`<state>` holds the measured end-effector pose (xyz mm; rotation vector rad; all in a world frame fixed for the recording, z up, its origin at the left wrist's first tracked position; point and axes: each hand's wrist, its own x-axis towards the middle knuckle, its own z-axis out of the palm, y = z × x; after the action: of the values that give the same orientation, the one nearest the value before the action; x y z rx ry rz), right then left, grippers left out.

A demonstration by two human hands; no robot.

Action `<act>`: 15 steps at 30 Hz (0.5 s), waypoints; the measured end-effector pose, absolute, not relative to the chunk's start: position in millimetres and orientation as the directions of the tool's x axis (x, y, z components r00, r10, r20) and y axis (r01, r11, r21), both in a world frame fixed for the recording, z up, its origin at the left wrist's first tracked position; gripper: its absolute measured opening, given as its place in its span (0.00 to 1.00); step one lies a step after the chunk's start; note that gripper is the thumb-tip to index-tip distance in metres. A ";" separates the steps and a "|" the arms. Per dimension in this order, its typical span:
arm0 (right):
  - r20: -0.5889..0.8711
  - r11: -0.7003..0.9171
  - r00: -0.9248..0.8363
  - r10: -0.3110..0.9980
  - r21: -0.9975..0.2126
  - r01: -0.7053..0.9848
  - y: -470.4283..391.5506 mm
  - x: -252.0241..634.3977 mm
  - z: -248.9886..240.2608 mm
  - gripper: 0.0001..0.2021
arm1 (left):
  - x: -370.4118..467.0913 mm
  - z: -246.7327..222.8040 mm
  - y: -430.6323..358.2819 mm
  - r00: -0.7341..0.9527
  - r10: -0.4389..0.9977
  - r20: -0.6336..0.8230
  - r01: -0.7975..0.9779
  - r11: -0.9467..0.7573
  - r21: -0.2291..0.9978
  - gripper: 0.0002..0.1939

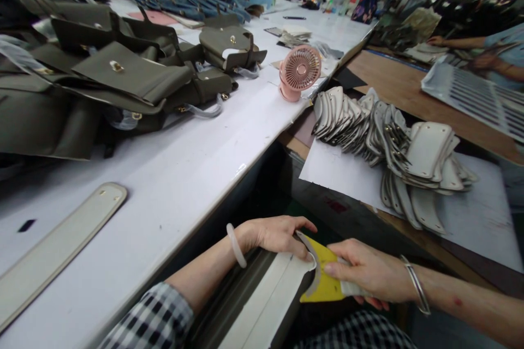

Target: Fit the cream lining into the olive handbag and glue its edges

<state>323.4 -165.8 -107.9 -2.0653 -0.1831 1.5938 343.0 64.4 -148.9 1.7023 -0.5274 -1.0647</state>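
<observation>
Low in the head view, a dark olive-grey bag piece (221, 289) lies across the lap, with a long white strip (262, 305) along it. My left hand (278, 235), a pale bangle on its wrist, is bent over the far end of this piece and grips it; some fingertips are hidden. My right hand (364, 270) is closed on a flat yellow piece (321, 272) with a curved grey edge. That edge meets the end of the olive-grey piece beside my left fingers. Something whitish shows under my right hand, and I cannot make out what it is.
Several olive-grey handbags (135, 73) are piled on the white table (176, 191), near a pale strap (61, 251) and a pink fan (301, 68). At right, stacked pale flaps (429, 152) rest on a lower board. Another person's arm (462, 42) shows beyond.
</observation>
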 end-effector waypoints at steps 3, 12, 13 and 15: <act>-0.856 -0.863 0.326 0.400 -0.472 -0.182 -165.2 320.8 -105.8 0.15 | 342.1 -148.2 64.9 0.517 -0.758 -0.398 0.149 -0.379 0.913 0.43; -0.884 -0.851 0.310 0.350 -0.439 -0.288 -160.8 312.1 -107.5 0.14 | 342.1 -147.9 65.0 0.493 -0.766 -0.413 0.224 -0.347 0.911 0.45; -0.891 -0.843 0.299 0.340 -0.430 -0.323 -160.5 310.3 -108.4 0.15 | 341.9 -148.2 65.3 0.484 -0.767 -0.421 0.249 -0.341 0.907 0.45; -0.897 -0.834 0.299 0.325 -0.421 -0.357 -159.6 307.6 -108.8 0.15 | 341.4 -148.9 66.2 0.479 -0.767 -0.427 0.271 -0.334 0.903 0.45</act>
<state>307.6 -159.6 -108.8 -2.0102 0.0279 1.5813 341.4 66.2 -148.9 1.5749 -0.4429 -1.1260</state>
